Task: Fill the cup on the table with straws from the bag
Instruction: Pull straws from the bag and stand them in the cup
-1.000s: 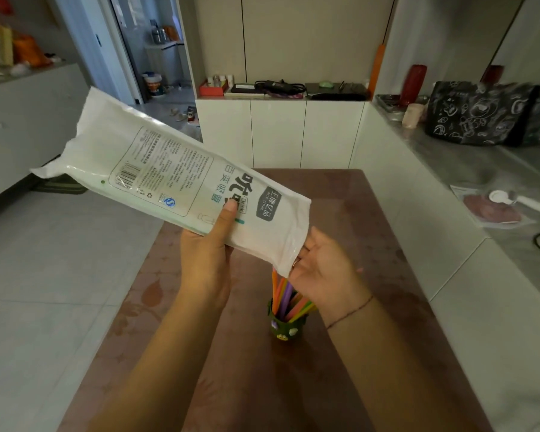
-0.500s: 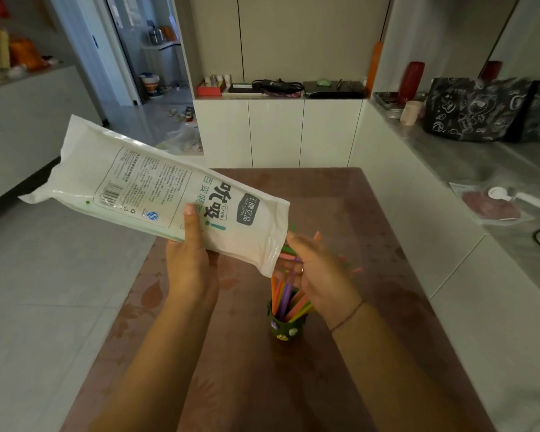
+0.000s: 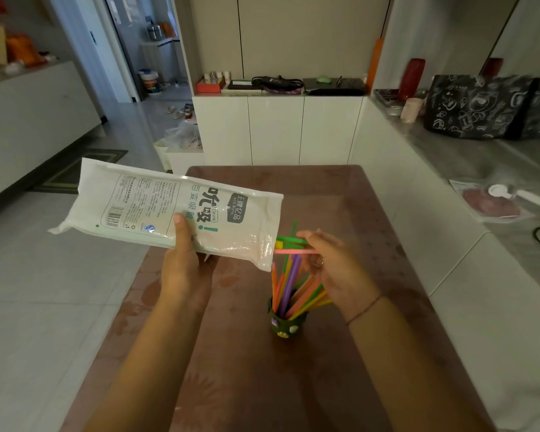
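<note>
My left hand (image 3: pixel 183 260) grips a white plastic straw bag (image 3: pixel 169 210) from below and holds it almost level above the table, its open end to the right. Green and pink straws (image 3: pixel 290 246) stick out of that opening, and my right hand (image 3: pixel 334 269) pinches them just outside the bag. Below these stands a small dark green cup (image 3: pixel 286 324) on the brown table (image 3: pixel 340 207), with several orange, purple, green and yellow straws (image 3: pixel 293 288) leaning in it. My right palm hides part of those straws.
White cabinets (image 3: pixel 275 129) stand beyond the table's far edge. A grey counter (image 3: pixel 468 157) on the right carries a black patterned bag (image 3: pixel 487 107), a pale cup and a red bottle. Tiled floor (image 3: pixel 44 291) lies to the left of the table.
The bag has dropped lower and tipped toward level. My right hand went from under the bag's mouth to pinching straws that now stick out of it.
</note>
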A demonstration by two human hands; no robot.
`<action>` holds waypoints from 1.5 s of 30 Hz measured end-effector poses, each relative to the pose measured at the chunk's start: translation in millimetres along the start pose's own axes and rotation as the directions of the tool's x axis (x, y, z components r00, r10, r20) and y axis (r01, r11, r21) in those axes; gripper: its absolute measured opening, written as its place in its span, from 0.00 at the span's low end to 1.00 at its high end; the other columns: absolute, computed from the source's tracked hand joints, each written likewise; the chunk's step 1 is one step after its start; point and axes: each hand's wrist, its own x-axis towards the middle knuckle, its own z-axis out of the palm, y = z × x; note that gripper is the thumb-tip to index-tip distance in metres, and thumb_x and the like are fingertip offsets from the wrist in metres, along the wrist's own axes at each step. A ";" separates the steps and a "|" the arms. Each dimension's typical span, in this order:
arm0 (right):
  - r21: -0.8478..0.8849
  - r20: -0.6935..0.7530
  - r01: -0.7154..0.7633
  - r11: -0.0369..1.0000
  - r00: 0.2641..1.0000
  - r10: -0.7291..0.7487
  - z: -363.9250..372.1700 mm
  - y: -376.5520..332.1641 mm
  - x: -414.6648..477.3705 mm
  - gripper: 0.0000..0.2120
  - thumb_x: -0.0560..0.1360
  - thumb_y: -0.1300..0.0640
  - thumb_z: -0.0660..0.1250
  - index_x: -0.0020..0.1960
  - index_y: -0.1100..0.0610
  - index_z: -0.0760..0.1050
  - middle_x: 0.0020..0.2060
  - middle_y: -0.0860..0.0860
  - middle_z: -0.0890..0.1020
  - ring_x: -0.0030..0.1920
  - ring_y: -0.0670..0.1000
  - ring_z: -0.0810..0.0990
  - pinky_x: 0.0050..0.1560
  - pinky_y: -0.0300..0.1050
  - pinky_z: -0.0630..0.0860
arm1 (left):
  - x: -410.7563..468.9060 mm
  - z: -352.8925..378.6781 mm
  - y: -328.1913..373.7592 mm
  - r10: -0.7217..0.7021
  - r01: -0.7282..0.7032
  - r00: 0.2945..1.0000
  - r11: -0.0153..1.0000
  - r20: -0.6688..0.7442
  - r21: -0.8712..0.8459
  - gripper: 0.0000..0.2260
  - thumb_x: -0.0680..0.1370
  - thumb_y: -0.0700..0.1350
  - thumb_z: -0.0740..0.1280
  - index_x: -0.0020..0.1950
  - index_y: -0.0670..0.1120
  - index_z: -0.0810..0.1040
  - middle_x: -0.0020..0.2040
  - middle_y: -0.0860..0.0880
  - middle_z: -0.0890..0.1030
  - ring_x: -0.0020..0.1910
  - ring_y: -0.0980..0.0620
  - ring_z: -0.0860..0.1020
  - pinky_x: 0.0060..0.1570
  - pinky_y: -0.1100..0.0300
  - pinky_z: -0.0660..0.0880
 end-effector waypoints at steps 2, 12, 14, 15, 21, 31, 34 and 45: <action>0.031 0.053 -0.034 0.999 0.998 0.033 8.4 3.2 -3.5 0.11 0.78 0.54 0.60 0.51 0.56 0.79 0.50 0.55 0.80 0.47 0.52 0.78 0.43 0.44 0.78 | -3.8 4.9 -2.7 0.018 -0.018 1.000 0.999 0.011 0.040 0.09 0.79 0.55 0.62 0.54 0.53 0.76 0.46 0.53 0.86 0.48 0.54 0.84 0.51 0.53 0.79; -0.210 0.138 0.148 0.966 0.983 -0.121 10.6 1.2 -8.0 0.07 0.77 0.59 0.64 0.50 0.60 0.78 0.29 0.53 0.78 0.28 0.47 0.74 0.28 0.37 0.72 | -5.5 5.8 -6.1 0.073 -0.073 0.997 0.997 0.016 0.007 0.07 0.78 0.49 0.65 0.56 0.55 0.76 0.47 0.54 0.86 0.49 0.55 0.84 0.46 0.59 0.81; -0.220 0.113 0.179 0.959 0.981 -0.157 3.4 -0.6 -4.2 0.04 0.75 0.59 0.66 0.47 0.57 0.79 0.26 0.51 0.77 0.26 0.46 0.73 0.30 0.39 0.72 | -0.6 -1.2 -5.5 0.049 -0.049 0.999 0.998 -0.015 -0.033 0.07 0.78 0.47 0.66 0.56 0.54 0.76 0.48 0.53 0.86 0.49 0.54 0.83 0.48 0.57 0.81; -0.212 0.102 0.188 0.959 0.980 -0.170 -0.3 -1.5 -1.2 0.03 0.75 0.60 0.66 0.46 0.56 0.79 0.25 0.50 0.77 0.26 0.46 0.73 0.30 0.40 0.72 | 2.3 -5.1 -5.5 0.028 -0.030 0.999 0.998 -0.032 -0.061 0.08 0.78 0.46 0.67 0.56 0.53 0.76 0.49 0.52 0.85 0.50 0.54 0.83 0.48 0.56 0.81; -0.118 0.096 0.195 0.974 0.978 -0.184 -6.3 -8.1 0.1 0.07 0.77 0.60 0.63 0.45 0.60 0.78 0.25 0.51 0.76 0.25 0.47 0.73 0.25 0.38 0.70 | 9.8 -16.3 -13.9 -0.079 0.067 0.994 0.987 -0.074 -0.148 0.11 0.76 0.40 0.69 0.56 0.51 0.76 0.53 0.49 0.84 0.49 0.53 0.84 0.44 0.57 0.81; -0.121 0.160 0.181 0.976 0.974 -0.161 4.3 -1.0 -4.8 0.03 0.75 0.62 0.66 0.48 0.60 0.78 0.24 0.49 0.77 0.25 0.46 0.73 0.29 0.37 0.72 | 5.7 -12.2 -22.0 -0.114 0.106 0.993 0.977 -0.033 -0.184 0.18 0.76 0.41 0.68 0.65 0.50 0.74 0.58 0.49 0.83 0.54 0.52 0.82 0.53 0.54 0.79; -0.103 0.174 0.189 0.977 0.970 -0.169 -3.6 -6.8 -3.7 0.03 0.75 0.63 0.66 0.45 0.60 0.78 0.22 0.48 0.76 0.23 0.46 0.72 0.26 0.36 0.71 | 8.0 -16.7 -17.3 -0.111 0.098 0.993 0.965 -0.041 -0.245 0.17 0.77 0.40 0.68 0.65 0.50 0.74 0.54 0.49 0.84 0.51 0.53 0.83 0.45 0.56 0.82; 0.305 0.161 0.135 0.943 0.968 -0.191 17.3 6.2 -4.1 0.06 0.76 0.62 0.64 0.48 0.63 0.78 0.26 0.48 0.77 0.28 0.43 0.75 0.30 0.35 0.74 | 2.4 -7.7 -34.3 -0.203 0.177 0.977 0.944 -0.067 -0.279 0.11 0.77 0.35 0.66 0.55 0.49 0.74 0.40 0.50 0.86 0.38 0.53 0.85 0.32 0.58 0.80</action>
